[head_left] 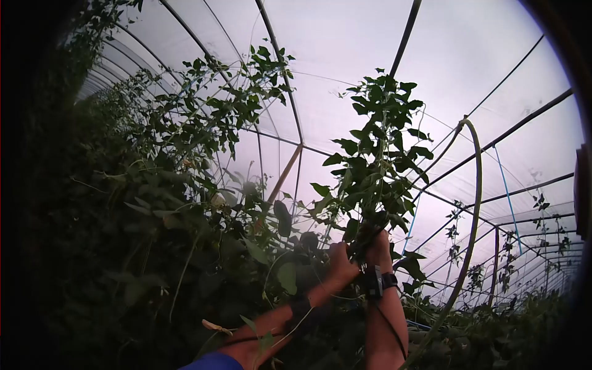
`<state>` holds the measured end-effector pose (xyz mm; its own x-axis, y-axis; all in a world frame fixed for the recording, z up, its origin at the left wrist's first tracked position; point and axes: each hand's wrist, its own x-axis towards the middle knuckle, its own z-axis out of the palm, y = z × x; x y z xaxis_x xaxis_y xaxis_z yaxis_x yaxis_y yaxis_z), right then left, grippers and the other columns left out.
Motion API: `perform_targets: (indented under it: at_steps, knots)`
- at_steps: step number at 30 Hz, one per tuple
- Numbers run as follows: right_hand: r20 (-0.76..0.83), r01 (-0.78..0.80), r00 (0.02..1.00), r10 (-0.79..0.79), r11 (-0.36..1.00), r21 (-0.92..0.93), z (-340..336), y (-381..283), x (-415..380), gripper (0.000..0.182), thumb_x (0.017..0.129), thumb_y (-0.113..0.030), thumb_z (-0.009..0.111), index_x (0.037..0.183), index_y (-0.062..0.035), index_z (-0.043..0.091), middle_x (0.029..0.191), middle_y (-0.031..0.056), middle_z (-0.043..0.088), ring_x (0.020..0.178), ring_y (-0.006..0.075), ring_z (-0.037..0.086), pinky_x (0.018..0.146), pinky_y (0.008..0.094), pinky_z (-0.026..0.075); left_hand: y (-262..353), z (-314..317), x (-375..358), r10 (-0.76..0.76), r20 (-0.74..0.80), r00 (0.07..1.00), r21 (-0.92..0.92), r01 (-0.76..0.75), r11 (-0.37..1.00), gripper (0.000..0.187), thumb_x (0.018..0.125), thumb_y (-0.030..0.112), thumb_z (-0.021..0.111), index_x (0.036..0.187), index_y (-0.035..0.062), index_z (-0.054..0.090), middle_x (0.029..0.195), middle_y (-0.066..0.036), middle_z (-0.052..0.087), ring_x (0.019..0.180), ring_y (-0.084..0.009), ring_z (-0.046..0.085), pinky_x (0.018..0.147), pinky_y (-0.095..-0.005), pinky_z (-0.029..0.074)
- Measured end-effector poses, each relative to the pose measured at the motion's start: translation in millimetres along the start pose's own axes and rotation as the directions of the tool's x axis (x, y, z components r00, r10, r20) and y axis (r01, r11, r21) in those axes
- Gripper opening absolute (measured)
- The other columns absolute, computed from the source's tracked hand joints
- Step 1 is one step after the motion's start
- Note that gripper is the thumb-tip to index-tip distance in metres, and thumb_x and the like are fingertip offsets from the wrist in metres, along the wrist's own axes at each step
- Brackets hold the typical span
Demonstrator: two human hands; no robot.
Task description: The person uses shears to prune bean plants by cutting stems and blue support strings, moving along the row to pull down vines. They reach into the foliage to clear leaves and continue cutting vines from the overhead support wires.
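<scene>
Left hand (pixel 341 262), right hand (pixel 377 246) gripping plant stem (pixel 372 185).

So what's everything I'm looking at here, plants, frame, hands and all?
Plant shoot: one, dark green leaves, centre, rising above both hands.
Row of plants: many, dark green, left side, reaching to the roof.
Smaller plants: several, green, lower right, farther off.
Roof cover: one, pale translucent, overhead.
Roof bars: many, dark, arched across the cover.
Curved stake: one, greenish, right of centre.
Blue string: one, hanging at right.
Wrist device: one, black, on the right wrist.
Left hand: closed around the shoot's stem.
Right hand: gripping the same stem, beside the left.
</scene>
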<state>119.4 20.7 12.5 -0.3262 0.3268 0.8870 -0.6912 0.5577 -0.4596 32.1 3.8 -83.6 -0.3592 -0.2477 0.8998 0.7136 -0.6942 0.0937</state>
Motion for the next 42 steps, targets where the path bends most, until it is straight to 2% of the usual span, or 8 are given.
perform_targets:
  at_steps: [9,14,16,20,22,26,31,42]
  knots:
    - [-0.212,0.286,0.929,-0.304,0.952,-0.11,23.8,12.8,-10.5,0.011,0.081,-0.017,0.055,0.073,-0.011,0.052,0.057,-0.005,0.043,0.046,0.0059,0.04,0.042,0.0232,0.032,2.9,-21.1,-7.0,0.125,0.047,0.991,-0.119,-0.118,0.986,0.031,0.066,0.01,0.066,0.091,-0.0027,0.054,0.087,-0.02,0.054,0.079,-0.0365,0.055,0.069,-0.0406,0.045]
    - [-0.304,0.555,0.745,-0.594,0.804,-0.212,44.4,28.0,-27.4,0.011,0.078,-0.011,0.061,0.077,-0.0083,0.051,0.056,-0.0043,0.044,0.045,0.0049,0.04,0.04,0.0223,0.03,4.8,-45.5,-14.2,0.29,0.031,0.957,-0.18,-0.28,0.943,0.03,0.068,0.011,0.065,0.093,-0.003,0.055,0.087,-0.02,0.054,0.08,-0.0357,0.054,0.07,-0.0395,0.045]
    - [-0.302,0.476,0.794,-0.527,0.849,-0.229,43.7,28.3,-43.5,0.021,0.083,-0.014,0.06,0.092,0.0026,0.052,0.079,0.0051,0.058,0.066,0.0107,0.05,0.057,0.0255,0.041,9.4,-58.6,-23.4,0.151,0.177,0.973,-0.067,-0.141,0.988,0.031,0.068,0.01,0.066,0.094,-0.0023,0.055,0.091,-0.019,0.055,0.084,-0.0326,0.056,0.072,-0.0363,0.045]
    - [-0.256,0.556,0.763,-0.593,0.805,-0.206,58.0,16.9,-59.2,0.016,0.084,-0.012,0.058,0.092,0.0014,0.052,0.076,0.0027,0.054,0.064,0.0078,0.046,0.055,0.0234,0.038,31.4,-83.4,-4.7,-0.087,0.474,0.876,-0.087,0.145,0.986,0.034,0.067,0.01,0.064,0.098,-0.0015,0.055,0.092,-0.016,0.056,0.09,-0.0265,0.058,0.076,-0.0343,0.046]
    - [-0.237,0.572,0.754,-0.613,0.79,-0.222,49.7,22.8,-48.6,0.017,0.084,-0.011,0.058,0.093,0.0014,0.052,0.078,0.0029,0.055,0.065,0.0072,0.046,0.055,0.023,0.038,16.7,-79.9,8.8,0.241,0.296,0.924,-0.298,-0.15,0.943,0.038,0.066,0.011,0.062,0.102,-0.0006,0.055,0.094,-0.014,0.058,0.093,-0.0212,0.058,0.079,-0.0328,0.046]
    - [-0.221,0.577,0.765,-0.605,0.796,-0.183,51.5,20.1,-51.9,0.017,0.083,-0.009,0.057,0.096,0.0005,0.052,0.081,0.0034,0.057,0.065,0.0071,0.048,0.054,0.0226,0.039,54.6,-90.3,53.6,0.355,0.153,0.922,-0.264,-0.308,0.914,0.037,0.067,0.011,0.063,0.102,-0.0006,0.055,0.089,-0.012,0.062,0.079,-0.0177,0.058,0.073,-0.0311,0.047]
    - [-0.2,0.571,0.761,-0.617,0.784,-0.244,51.7,17.2,-58.2,0.02,0.082,-0.01,0.057,0.099,-0.0005,0.052,0.079,0.0015,0.055,0.063,0.0065,0.046,0.052,0.0231,0.037,68.7,-64.8,96.4,-0.087,0.441,0.893,-0.239,0.21,0.948,0.03,0.071,0.022,0.073,0.088,-0.0008,0.062,0.074,-0.005,0.063,0.067,-0.013,0.057,0.06,-0.03,0.046]
    - [-0.103,0.568,0.741,-0.663,0.702,-0.431,57.2,9.3,-74.8,0.027,0.084,-0.02,0.061,0.094,0.0004,0.047,0.085,0.0062,0.056,0.077,0.0125,0.051,0.069,0.0278,0.043,72.1,-9.7,136.0,-0.254,0.609,0.751,-0.109,0.397,0.911,0.025,0.061,0.013,0.073,0.076,-0.0056,0.065,0.072,-0.01,0.063,0.062,-0.0158,0.059,0.055,-0.029,0.046]
